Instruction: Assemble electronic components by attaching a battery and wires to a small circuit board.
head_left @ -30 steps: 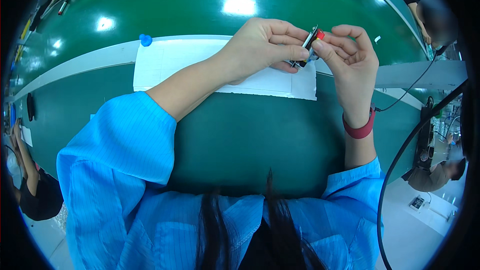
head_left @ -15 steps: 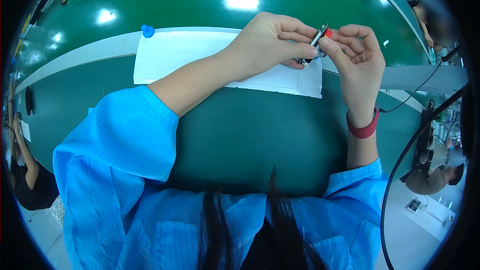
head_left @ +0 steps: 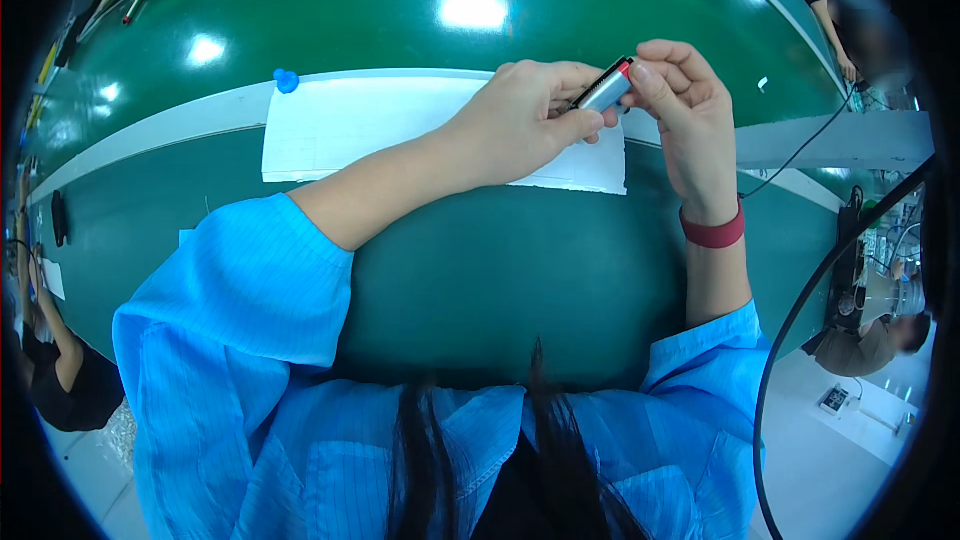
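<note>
My left hand point(head_left: 520, 125) grips a small oblong silver-and-black piece point(head_left: 605, 90) with a red end, thumb on the near side and fingers beneath. The piece is tilted, its red end up and to the right, with a broad silver face showing. At that red end, the thumb and forefinger of my right hand point(head_left: 690, 115) are pinched together; the other fingers curl loosely above. Both hands are over the right part of a white sheet point(head_left: 345, 130) on the green table. What lies under the left fingers is hidden.
A small blue rounded object point(head_left: 286, 80) sits at the sheet's far left corner. A pale strip point(head_left: 150, 140) crosses the green table point(head_left: 520, 270). A black cable point(head_left: 800, 315) hangs at the right. Other people are at both sides.
The piece has turned in my hands, from its thin edge to its broad silver face. My right hand has shifted slightly left, with its fingers still at the red end.
</note>
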Available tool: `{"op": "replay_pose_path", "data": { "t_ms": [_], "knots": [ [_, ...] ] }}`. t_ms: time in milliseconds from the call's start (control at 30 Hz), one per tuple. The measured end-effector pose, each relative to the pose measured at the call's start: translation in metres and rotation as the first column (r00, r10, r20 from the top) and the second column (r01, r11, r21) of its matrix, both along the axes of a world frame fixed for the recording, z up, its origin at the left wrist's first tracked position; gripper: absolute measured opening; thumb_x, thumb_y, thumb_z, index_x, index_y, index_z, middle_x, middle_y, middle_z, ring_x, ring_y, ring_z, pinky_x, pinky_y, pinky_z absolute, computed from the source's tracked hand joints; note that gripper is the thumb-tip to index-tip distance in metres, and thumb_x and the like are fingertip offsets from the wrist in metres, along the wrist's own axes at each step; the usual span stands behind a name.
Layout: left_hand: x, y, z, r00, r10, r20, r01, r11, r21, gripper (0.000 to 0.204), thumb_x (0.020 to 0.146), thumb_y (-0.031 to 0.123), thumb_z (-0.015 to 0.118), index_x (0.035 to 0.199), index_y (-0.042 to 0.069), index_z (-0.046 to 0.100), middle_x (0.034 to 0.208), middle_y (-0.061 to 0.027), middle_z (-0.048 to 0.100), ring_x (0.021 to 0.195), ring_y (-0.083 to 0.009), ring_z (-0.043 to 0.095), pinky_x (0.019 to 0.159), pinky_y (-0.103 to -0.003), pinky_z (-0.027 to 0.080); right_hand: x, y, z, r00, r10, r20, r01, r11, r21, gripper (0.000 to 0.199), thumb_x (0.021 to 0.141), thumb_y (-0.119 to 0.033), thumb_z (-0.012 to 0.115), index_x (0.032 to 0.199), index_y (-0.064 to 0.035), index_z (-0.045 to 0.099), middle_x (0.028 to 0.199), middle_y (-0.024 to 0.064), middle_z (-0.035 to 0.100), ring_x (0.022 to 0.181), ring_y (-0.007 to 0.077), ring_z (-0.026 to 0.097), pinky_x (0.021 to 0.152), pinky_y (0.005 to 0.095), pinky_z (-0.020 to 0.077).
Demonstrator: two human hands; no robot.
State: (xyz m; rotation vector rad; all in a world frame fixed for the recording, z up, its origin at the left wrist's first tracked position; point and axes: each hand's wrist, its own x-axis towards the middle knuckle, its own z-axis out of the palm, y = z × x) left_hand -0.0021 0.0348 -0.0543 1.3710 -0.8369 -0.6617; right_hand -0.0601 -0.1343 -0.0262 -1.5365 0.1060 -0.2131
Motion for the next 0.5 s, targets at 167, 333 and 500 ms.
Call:
{"op": "replay_pose_path", "data": {
  "t_ms": [167, 333, 500],
  "knots": [
    [0.001, 0.001, 0.006, 0.997, 0.018, 0.074, -0.027, 0.993, 0.116, 0.032, 0.089, 0.011, 0.044, 0.118, -0.001, 0.048, 0.091, -0.0056, 0.061, 0.071, -0.0088, 0.054, 0.064, -0.022, 0.046, 0.0, -0.005, -0.006, 0.999, -0.027, 0.035, 0.028, 0.999, -0.046, 0.025, 0.079, -0.006, 0.063, 0.099, 0.0008, 0.05, 0.08, 0.0087, 0.062, 0.067, 0.0104, 0.058, 0.062, 0.0206, 0.0465],
    [0.003, 0.0, 0.006, 1.0, -0.011, -0.009, 0.012, 0.997, 0.079, 0.033, 0.09, 0.014, 0.043, 0.119, -0.002, 0.047, 0.091, -0.0062, 0.06, 0.072, -0.0086, 0.054, 0.063, -0.022, 0.046, -0.001, -0.001, -0.001, 1.0, -0.005, 0.021, 0.005, 0.999, -0.043, 0.025, 0.08, -0.007, 0.062, 0.1, 0.0002, 0.05, 0.078, 0.0074, 0.062, 0.071, 0.0099, 0.058, 0.064, 0.0199, 0.0461],
    [0.005, -0.002, -0.002, 0.987, 0.139, -0.082, -0.132, 0.988, 0.085, 0.038, 0.091, 0.019, 0.043, 0.121, -0.005, 0.043, 0.11, -0.0138, 0.055, 0.096, -0.0173, 0.057, 0.075, -0.026, 0.05, 0.021, -0.025, -0.009, 0.984, -0.165, 0.071, 0.177, 0.954, -0.242, 0.031, 0.078, -0.016, 0.066, 0.1, -0.0007, 0.051, 0.076, 0.0043, 0.061, 0.069, 0.0078, 0.054, 0.061, 0.0198, 0.0432]
  ]
}}
